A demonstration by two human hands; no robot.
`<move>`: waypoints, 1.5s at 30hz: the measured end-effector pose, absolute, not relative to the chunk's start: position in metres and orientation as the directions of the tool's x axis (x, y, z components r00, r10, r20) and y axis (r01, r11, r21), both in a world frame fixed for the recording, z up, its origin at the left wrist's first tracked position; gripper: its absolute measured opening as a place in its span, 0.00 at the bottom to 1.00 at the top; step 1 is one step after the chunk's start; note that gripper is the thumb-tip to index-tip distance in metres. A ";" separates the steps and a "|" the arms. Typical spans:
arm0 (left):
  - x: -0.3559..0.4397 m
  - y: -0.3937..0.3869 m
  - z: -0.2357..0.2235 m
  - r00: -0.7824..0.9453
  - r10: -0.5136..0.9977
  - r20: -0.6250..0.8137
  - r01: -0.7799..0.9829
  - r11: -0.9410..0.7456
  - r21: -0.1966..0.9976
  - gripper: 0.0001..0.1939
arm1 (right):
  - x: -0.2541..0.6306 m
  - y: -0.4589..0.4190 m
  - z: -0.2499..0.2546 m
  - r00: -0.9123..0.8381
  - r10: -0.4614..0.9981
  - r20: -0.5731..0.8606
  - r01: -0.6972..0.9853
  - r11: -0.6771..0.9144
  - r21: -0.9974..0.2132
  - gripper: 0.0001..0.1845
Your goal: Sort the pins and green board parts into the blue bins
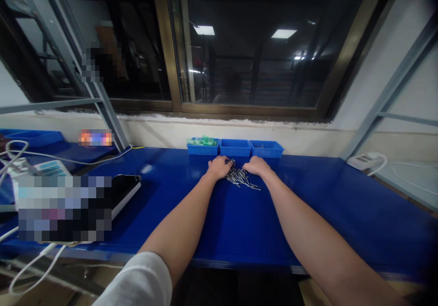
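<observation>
Head view: nearest, L arm [178, 226] w/ white sleeve [140, 278] & bare R forearm [308, 228] reach fwd over a blue table [239, 233]. Off L, a black-topped gadget [128, 187], partly pixelated, on the table. Mid-table, loose pile of screws [238, 176] btwn the hands. L hand [218, 166] touches pile's L side, fingers bent down; can't tell if pinching any. R hand [257, 165] just R of pile, fingers curled; can't tell if tips are apart or together. Well to R, white power strip [366, 160]. Just behind hands, 3 blue bins in a row: L bin [203, 150] w/ green packets [207, 140], mid bin [235, 150], R bin [267, 151]. At back, dark window [253, 68] w/ lamp reflections [284, 34].
</observation>
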State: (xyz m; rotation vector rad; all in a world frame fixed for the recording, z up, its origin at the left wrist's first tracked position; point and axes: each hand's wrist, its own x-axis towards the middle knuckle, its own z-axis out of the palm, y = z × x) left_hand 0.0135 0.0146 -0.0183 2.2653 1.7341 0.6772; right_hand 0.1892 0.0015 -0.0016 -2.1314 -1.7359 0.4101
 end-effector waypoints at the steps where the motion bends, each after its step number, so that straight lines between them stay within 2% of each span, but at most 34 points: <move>1: 0.014 0.014 -0.018 0.203 0.952 0.228 0.855 -0.285 0.432 0.21 | 0.188 0.001 -0.001 0.198 0.980 -0.004 0.880 -0.179 -0.440 0.22; 6: 0.013 0.013 -0.016 0.200 0.959 0.201 0.864 -0.270 0.425 0.21 | 0.184 -0.003 0.005 0.198 0.980 -0.033 0.919 -0.197 -0.342 0.23; 10: 0.013 0.012 -0.016 0.203 0.958 0.204 0.864 -0.273 0.423 0.20 | 0.183 -0.006 0.008 0.188 0.982 -0.010 0.950 -0.184 -0.254 0.19; 13: 0.014 0.012 -0.016 0.193 0.957 0.217 0.860 -0.271 0.432 0.19 | 0.184 -0.006 0.005 0.183 0.983 0.034 0.953 -0.168 -0.254 0.15; 15: 0.014 0.012 -0.014 0.186 0.949 0.253 0.848 -0.286 0.447 0.18 | 0.184 -0.005 0.001 0.146 0.983 0.113 0.943 -0.103 -0.316 0.13; 19: 0.016 0.007 -0.011 0.251 0.886 0.390 0.780 -0.424 0.460 0.16 | 0.179 0.002 -0.008 -0.007 0.932 0.362 0.829 0.208 -0.519 0.11; 21: 0.018 0.003 -0.009 0.330 0.836 0.439 0.730 -0.521 0.443 0.15 | 0.175 0.006 -0.011 -0.041 0.903 0.428 0.711 0.327 -0.623 0.12; 24: 0.019 -0.001 -0.007 0.401 0.776 0.488 0.669 -0.611 0.422 0.14 | 0.171 0.008 -0.013 -0.054 0.881 0.470 0.554 0.418 -0.720 0.18; 28: 0.019 -0.002 -0.007 0.385 0.755 0.531 0.644 -0.632 0.431 0.13 | 0.170 0.009 -0.014 -0.023 0.894 0.447 0.467 0.405 -0.786 0.14; 32: 0.019 -0.001 -0.008 0.374 0.746 0.551 0.627 -0.641 0.443 0.12 | 0.169 0.008 -0.014 0.035 0.935 0.352 0.336 0.321 -0.886 0.09; 37: 0.020 0.001 -0.008 0.329 0.743 0.583 0.626 -0.634 0.454 0.12 | 0.166 0.004 -0.009 0.032 0.987 0.160 0.129 0.155 -0.979 0.15; 41: 0.019 0.003 -0.008 0.328 0.745 0.581 0.640 -0.628 0.443 0.11 | 0.164 0.001 -0.005 0.043 0.982 0.182 0.143 0.174 -0.974 0.18; 45: 0.019 0.003 -0.008 0.347 0.749 0.565 0.655 -0.624 0.426 0.11 | 0.165 0.000 -0.005 0.035 0.965 0.260 0.149 0.253 -0.956 0.16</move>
